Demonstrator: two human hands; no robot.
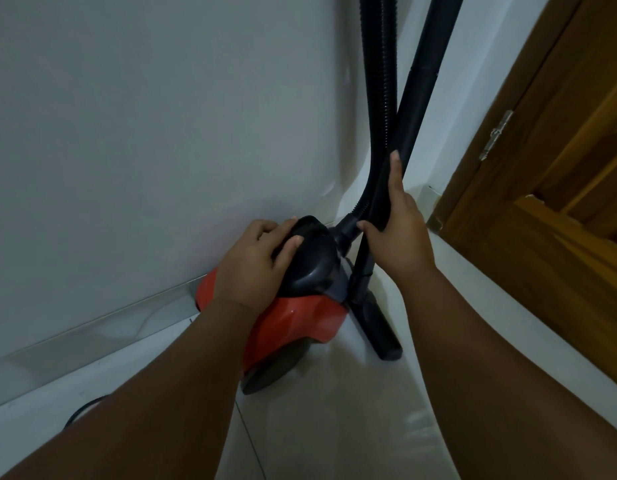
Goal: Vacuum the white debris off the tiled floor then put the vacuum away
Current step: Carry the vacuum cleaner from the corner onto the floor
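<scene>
At your far left a thin black power cord curls on the pale glossy tiled floor beside the plain white wall. Your left hand has its fingers and thumb curled round the black domed top of the red plastic canister vacuum. The vacuum stands straight ahead of you in the corner, its side close to the wall.

Just right of it, the black ribbed hose and the rigid black wand tube rise side by side. The wand's long axis is near upright, leaning a little to the right. Your right hand grips that wand low down, forefinger laid up along it, and it is the nearer hand for steadying it. The black floor nozzle rests on the tiles below.

No white debris shows here, so this looks like the parking step. Farthest right stands a brown wooden door.
</scene>
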